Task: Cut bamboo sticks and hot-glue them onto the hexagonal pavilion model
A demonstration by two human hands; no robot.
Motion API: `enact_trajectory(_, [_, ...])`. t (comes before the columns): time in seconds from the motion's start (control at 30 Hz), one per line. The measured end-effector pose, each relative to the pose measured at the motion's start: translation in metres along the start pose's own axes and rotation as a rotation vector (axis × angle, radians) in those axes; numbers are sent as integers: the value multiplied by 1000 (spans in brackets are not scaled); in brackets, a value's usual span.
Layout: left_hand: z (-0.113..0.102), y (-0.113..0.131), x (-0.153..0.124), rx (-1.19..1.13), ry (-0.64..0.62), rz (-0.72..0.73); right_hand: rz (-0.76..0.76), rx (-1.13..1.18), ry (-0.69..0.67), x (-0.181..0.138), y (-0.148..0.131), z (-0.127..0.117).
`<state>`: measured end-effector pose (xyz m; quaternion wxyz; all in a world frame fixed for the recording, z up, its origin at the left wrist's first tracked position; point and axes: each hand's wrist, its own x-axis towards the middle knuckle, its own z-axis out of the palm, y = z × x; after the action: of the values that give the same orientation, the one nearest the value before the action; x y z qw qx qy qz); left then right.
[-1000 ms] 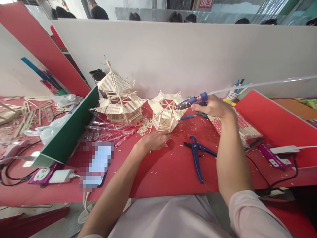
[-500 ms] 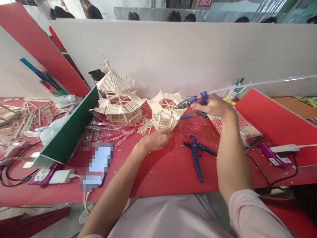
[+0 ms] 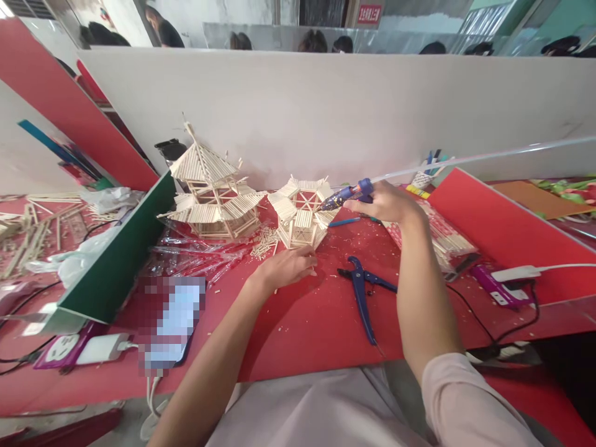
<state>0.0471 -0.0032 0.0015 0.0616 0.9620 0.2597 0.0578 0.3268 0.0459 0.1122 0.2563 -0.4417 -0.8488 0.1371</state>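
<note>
My right hand (image 3: 388,202) is closed around a blue hot glue gun (image 3: 347,194), with a long clear glue stick (image 3: 484,156) trailing from its back end. The gun's nozzle points left, at the roof edge of a small six-sided pavilion model (image 3: 302,214) built of thin wooden sticks. In front of this model's base is my left hand (image 3: 288,268), its fingers loosely bent and apart, holding nothing I can see. Left of it stands a taller, two-tiered stick pavilion (image 3: 212,192) with a pointed roof. Short cut sticks (image 3: 265,242) lie between the two models.
Blue-handled cutters (image 3: 361,298) lie right of centre. A phone (image 3: 179,323) on a cable is at the front left, beside crumpled plastic wrappers (image 3: 186,254). Green (image 3: 121,254) and red (image 3: 503,236) panels flank the work area. Packed sticks (image 3: 442,239) lie at right.
My left hand has drawn slightly away from the small model's base, and its fingers have loosened. The glue gun's nozzle has shifted slightly along the roof. The whole view has moved a little.
</note>
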Motion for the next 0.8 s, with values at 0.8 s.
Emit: enact_trajectory(0.8, [-8,7,0,183,157,102,48,-202,-5,-1,-24,-6])
